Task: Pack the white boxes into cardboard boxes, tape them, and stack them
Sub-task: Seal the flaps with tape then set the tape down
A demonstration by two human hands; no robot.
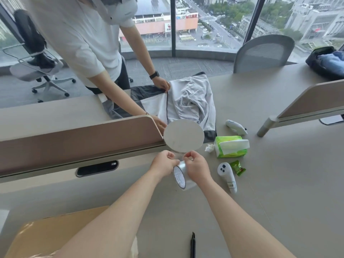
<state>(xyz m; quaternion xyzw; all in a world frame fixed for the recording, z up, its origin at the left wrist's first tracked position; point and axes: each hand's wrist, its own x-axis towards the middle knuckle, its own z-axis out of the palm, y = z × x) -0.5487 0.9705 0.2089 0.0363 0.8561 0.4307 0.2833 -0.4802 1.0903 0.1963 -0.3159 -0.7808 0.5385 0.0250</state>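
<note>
A roll of clear packing tape (181,176) hangs above the desk, held between both my hands. My left hand (163,162) pinches the loose tape end at the roll's upper left. My right hand (197,168) grips the roll from the right, with its fingertips pinched at the top. A cardboard box (46,233) with a taped top sits at the bottom left, partly hidden under my left forearm. No white boxes are in view.
A black marker (193,245) lies near the front edge. Two white controllers (228,176) (236,127), a green tissue pack (230,148), a green wrapper (237,167) and a round white disc (183,135) lie beyond. Across the divider (80,135), another person folds clothes (189,101).
</note>
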